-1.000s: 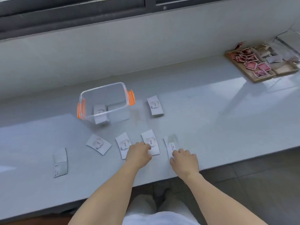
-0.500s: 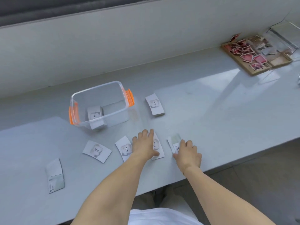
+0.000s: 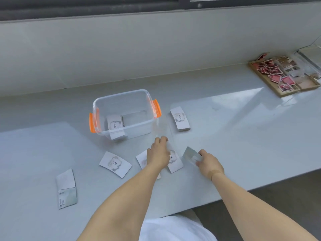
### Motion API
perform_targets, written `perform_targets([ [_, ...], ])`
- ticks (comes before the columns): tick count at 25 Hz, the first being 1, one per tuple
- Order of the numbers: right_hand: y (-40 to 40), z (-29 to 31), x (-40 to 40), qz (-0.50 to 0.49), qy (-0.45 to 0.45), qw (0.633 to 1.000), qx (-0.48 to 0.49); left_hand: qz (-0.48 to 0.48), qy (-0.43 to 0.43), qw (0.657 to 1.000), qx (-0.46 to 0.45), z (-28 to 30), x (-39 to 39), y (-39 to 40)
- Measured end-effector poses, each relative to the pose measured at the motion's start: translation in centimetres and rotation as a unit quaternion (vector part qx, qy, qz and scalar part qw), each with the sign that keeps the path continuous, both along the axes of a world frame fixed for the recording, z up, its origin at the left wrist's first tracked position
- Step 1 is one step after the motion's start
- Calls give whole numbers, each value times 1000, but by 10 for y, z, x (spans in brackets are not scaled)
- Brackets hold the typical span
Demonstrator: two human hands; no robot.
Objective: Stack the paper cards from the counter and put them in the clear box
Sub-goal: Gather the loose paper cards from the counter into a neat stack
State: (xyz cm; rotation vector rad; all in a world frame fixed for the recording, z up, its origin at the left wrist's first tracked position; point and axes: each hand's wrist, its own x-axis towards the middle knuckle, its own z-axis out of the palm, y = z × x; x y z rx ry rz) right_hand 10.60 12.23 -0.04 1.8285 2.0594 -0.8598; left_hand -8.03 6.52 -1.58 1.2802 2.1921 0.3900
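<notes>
The clear box (image 3: 119, 95) with orange latches stands on the grey counter, with a few white cards (image 3: 115, 125) inside. My left hand (image 3: 159, 153) lies over a white "love" card (image 3: 175, 162), fingers curled at its far edge. My right hand (image 3: 209, 162) pinches another card (image 3: 190, 153), whose far end tilts up off the counter. More cards lie around: a small stack (image 3: 179, 119) right of the box, one (image 3: 115, 164) left of my hands, one (image 3: 141, 158) partly hidden by my left forearm, one (image 3: 66, 187) at the far left.
A wooden tray (image 3: 276, 92) with several red and pale cards sits at the far right, beside a clear lid (image 3: 309, 56). A pale wall runs behind the counter. The counter's front edge (image 3: 260, 186) is close to my body.
My right hand has raised the far end of its card off the counter. My left hand slid forward over the "love" card and curled its fingers at the far edge.
</notes>
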Motion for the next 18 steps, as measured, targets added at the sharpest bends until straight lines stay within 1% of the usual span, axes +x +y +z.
perform_targets([
  [1,2,2,-4,-4,15,1000,2,44,-54,997,21,3,-7,2],
  [3,4,7,-14,-8,36,999,12,146,-154,974,77,10,-22,5],
  [4,4,10,-19,-12,47,999,13,181,-181,961,100,13,-27,6],
  [6,0,15,-29,-8,69,998,8,203,-210,949,117,15,-34,6],
  [10,-11,17,-47,11,112,993,45,171,-294,936,92,4,-28,-11],
  [11,-14,16,-49,31,113,991,64,163,-305,934,87,3,-29,-16],
  [14,-19,9,-50,110,58,983,138,131,-314,937,80,1,-31,-20],
  [16,-20,5,-52,125,39,976,172,92,-308,945,62,4,-31,-20],
  [18,-19,1,-56,157,-4,969,192,49,-302,951,45,7,-26,-20],
])
